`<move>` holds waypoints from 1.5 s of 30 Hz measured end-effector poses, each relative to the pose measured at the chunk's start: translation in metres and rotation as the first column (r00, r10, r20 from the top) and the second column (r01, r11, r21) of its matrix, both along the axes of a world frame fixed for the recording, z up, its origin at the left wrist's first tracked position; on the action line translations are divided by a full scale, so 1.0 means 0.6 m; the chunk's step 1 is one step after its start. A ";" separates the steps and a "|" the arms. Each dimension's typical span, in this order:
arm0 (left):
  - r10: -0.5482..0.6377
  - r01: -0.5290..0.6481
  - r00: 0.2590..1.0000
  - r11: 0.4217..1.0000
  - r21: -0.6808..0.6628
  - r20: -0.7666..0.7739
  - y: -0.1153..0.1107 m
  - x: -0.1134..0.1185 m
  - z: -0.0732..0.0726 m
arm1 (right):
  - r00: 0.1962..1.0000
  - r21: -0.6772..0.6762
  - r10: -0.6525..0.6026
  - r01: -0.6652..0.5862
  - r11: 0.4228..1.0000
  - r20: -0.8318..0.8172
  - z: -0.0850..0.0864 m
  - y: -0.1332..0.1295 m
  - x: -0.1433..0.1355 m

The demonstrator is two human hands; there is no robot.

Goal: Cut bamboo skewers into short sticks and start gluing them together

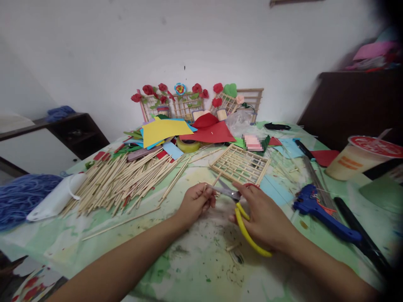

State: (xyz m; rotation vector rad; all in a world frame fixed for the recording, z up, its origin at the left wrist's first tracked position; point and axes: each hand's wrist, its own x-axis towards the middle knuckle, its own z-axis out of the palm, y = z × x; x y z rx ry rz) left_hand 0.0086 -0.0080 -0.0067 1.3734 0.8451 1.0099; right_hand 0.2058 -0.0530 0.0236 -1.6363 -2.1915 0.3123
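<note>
Gripping yellow-handled scissors, the right hand sets the blades against a thin wooden stick pinched in the left hand above the paint-stained surface. A blue glue gun lies just right. Beyond sit a wooden lattice frame, a heap of sticks, apparently bamboo, and coloured paper.

Two hands are working: left, right. One scissors, one glue gun, one tape roll, one cup and one flat lattice are lying about; sticks are lying uncountably.
</note>
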 end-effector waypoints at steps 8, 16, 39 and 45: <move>0.026 -0.029 0.998 0.998 -0.053 -0.053 0.004 0.002 0.010 | 0.917 0.094 -0.287 0.272 0.958 0.277 -0.007 0.110 0.093; 0.188 0.111 0.811 0.881 0.461 -0.554 0.007 -0.025 0.020 | 0.917 0.281 -0.293 0.215 0.935 0.272 0.060 0.113 0.068; 0.395 0.377 0.501 0.701 0.605 -0.770 -0.008 -0.020 0.011 | 0.913 0.095 0.051 -0.097 0.991 0.404 0.005 0.033 -0.070; 0.419 0.366 0.455 0.716 0.594 -0.786 -0.016 -0.012 0.010 | 0.912 0.044 0.019 -0.040 0.998 0.410 0.006 0.030 -0.074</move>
